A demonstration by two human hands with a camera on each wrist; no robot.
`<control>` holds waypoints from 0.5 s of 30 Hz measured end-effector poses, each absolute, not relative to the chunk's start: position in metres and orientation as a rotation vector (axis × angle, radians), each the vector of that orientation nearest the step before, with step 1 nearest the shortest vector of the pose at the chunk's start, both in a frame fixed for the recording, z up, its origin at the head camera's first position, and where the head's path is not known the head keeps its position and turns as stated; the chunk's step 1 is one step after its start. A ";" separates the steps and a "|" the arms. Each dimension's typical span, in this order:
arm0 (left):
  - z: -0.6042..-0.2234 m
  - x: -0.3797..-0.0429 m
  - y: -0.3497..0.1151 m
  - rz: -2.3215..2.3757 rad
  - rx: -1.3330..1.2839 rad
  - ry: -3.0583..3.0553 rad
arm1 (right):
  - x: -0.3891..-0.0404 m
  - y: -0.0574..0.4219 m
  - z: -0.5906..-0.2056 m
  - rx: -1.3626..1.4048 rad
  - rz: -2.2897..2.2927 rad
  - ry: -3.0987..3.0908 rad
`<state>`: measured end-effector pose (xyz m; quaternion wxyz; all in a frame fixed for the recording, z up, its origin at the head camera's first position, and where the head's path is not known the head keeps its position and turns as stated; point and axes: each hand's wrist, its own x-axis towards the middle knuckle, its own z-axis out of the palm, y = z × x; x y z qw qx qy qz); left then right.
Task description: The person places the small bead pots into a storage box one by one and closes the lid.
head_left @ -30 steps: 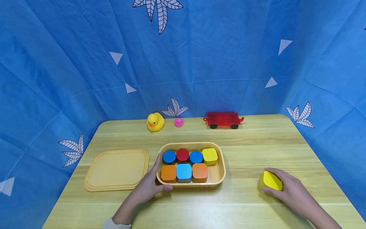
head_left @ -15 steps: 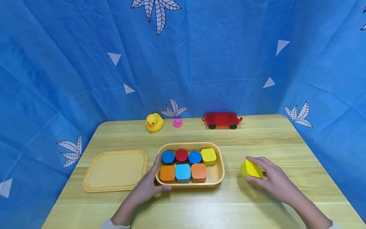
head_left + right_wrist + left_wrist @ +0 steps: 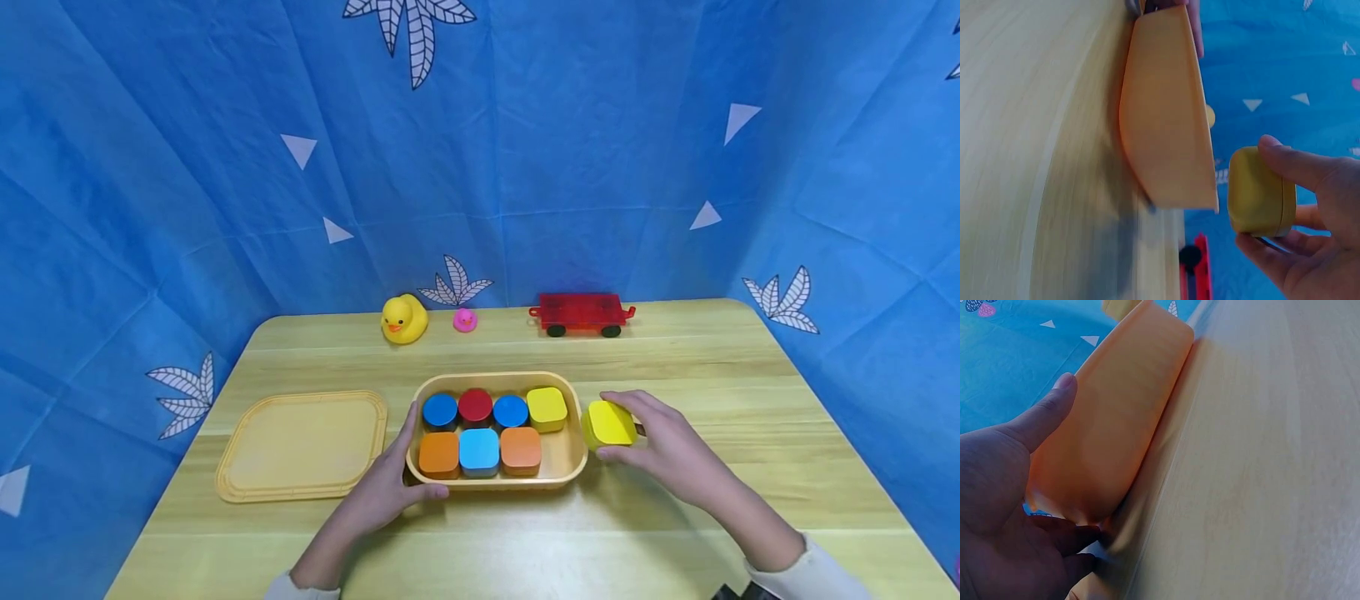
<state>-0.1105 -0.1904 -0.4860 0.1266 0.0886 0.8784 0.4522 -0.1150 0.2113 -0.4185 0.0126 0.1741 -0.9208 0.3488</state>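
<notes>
My left hand [image 3: 382, 490] holds the left end of a tan plastic box [image 3: 564, 454], thumb along its front and fingers at its side. In the left wrist view, the thumb lies against the box wall [image 3: 1107, 419]. My right hand [image 3: 671, 446] pinches a small yellow rounded-square tub [image 3: 611, 423] between thumb and fingers. The right wrist view shows this yellow tub [image 3: 1254, 187] raised off the table, just past the box's right end. Inside the box are blue [image 3: 440, 411], red [image 3: 476, 407], yellow [image 3: 547, 406], orange [image 3: 438, 452] and light blue [image 3: 479, 450] pieces.
A flat tan lid [image 3: 303, 446] lies left of the box. Along the back edge stand a yellow rubber duck [image 3: 405, 319], a small pink duck [image 3: 465, 321] and a red toy wagon [image 3: 581, 312]. A blue curtain [image 3: 615, 150] hangs behind the table [image 3: 480, 542].
My right hand has carried the yellow tub leftward and away from me, from the right of the table to beside the box's right end. The left hand and box stay in place.
</notes>
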 end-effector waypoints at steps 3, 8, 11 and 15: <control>-0.486 -0.110 -0.191 1.314 0.261 2.559 | -0.117 0.200 -0.420 0.547 1.094 -2.866; -0.485 -0.110 -0.191 1.314 0.257 2.560 | -0.121 0.181 -0.425 0.607 1.059 -2.829; -0.484 -0.110 -0.190 1.319 0.260 2.556 | -0.123 0.171 -0.428 0.602 0.999 -2.830; -0.483 -0.109 -0.190 1.312 0.264 2.558 | -0.125 0.162 -0.431 0.563 0.918 -2.872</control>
